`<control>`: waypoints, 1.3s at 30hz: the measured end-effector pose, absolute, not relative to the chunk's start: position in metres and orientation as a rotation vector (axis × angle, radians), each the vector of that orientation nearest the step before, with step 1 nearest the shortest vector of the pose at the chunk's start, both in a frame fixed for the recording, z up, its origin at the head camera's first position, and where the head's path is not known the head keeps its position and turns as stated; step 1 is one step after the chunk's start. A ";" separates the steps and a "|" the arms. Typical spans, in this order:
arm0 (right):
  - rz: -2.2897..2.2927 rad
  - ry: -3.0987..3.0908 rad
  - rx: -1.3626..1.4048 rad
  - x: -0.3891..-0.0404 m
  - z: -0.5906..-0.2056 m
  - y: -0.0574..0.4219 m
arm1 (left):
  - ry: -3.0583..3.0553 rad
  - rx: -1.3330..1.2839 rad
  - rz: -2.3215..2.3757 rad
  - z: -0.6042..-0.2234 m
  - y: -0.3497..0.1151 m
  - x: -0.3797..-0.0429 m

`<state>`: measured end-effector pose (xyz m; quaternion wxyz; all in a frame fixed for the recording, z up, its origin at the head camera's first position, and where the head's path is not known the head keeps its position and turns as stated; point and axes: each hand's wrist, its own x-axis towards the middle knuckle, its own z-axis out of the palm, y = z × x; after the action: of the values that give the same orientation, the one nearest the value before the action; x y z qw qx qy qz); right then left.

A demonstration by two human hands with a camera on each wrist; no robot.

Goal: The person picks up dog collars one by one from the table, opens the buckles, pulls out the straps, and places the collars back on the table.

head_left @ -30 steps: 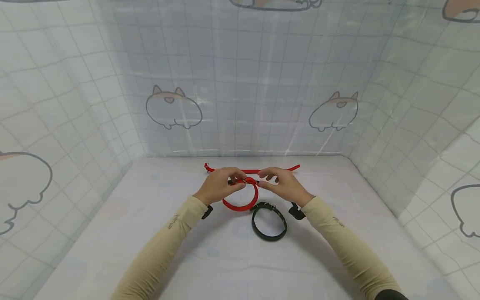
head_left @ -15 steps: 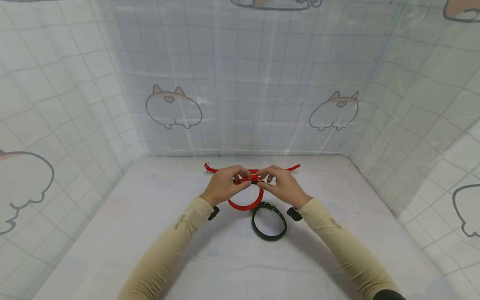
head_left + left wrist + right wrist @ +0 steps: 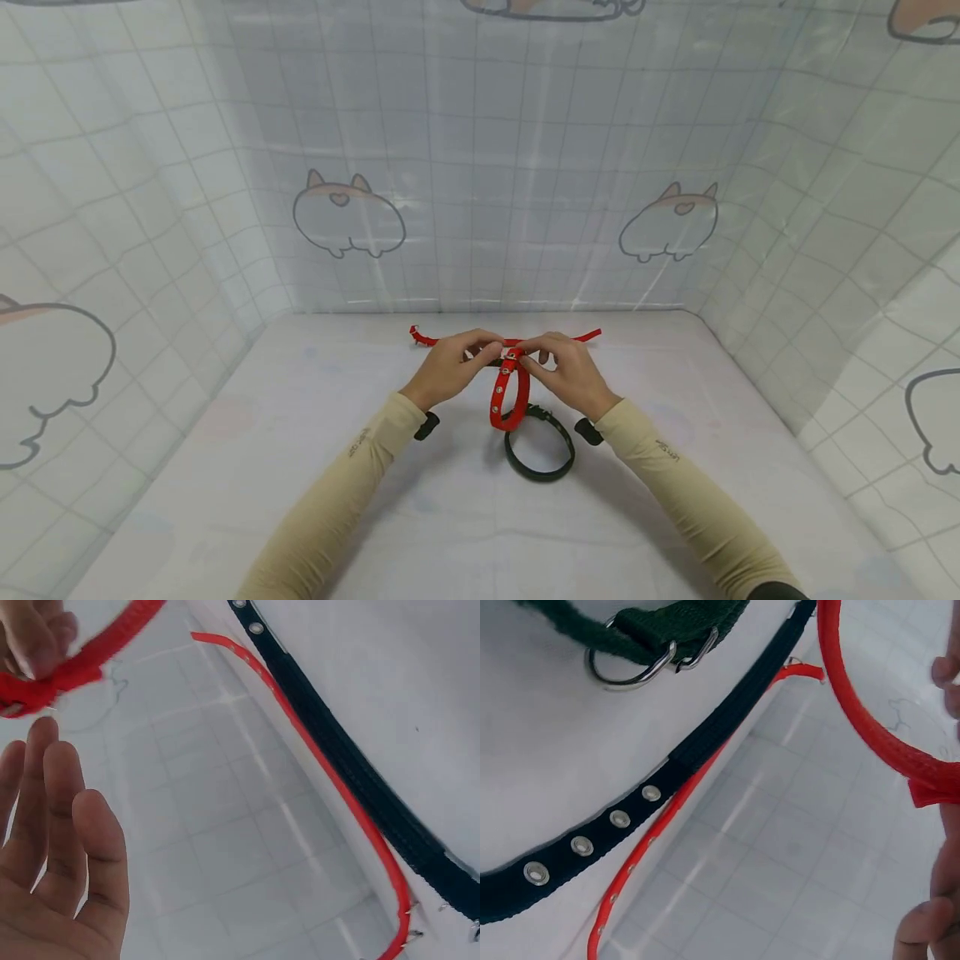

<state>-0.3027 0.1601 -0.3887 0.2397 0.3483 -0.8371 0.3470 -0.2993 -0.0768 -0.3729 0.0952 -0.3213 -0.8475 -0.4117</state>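
A red buckled collar (image 3: 523, 400) with metal eyelets hangs as a loop between my hands. My right hand (image 3: 572, 373) pinches it near the buckle. My left hand (image 3: 448, 367) is beside the buckle; in the left wrist view its fingers (image 3: 60, 780) are extended, apart from the collar. Below the hands a dark green collar (image 3: 542, 477), closed into a ring, lies on the table; the red loop overlaps its upper edge in the head view. Its metal ring and buckle show in the right wrist view.
Behind the hands, a second red collar (image 3: 588, 336) lies stretched out along the back of the table (image 3: 420, 533). Next to it runs a flat navy collar (image 3: 337, 742) with eyelets, mostly hidden by my hands in the head view. A tiled-pattern sheet (image 3: 510, 208) rises behind.
The red collar has shifted right and turned, so its loop now hangs narrow with eyelets facing me. My left fingers have come off it, while the right hand keeps hold.
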 end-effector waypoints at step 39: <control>1.399 -2.249 1.115 -0.282 -0.366 0.167 | -2.642 -1.151 -1.715 -0.360 -0.079 -0.293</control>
<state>-0.2823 0.1667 -0.3657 0.1338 0.3846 -0.7756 0.4824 -0.2928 -0.0787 -0.3595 -0.1058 -0.3413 -0.7834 -0.5085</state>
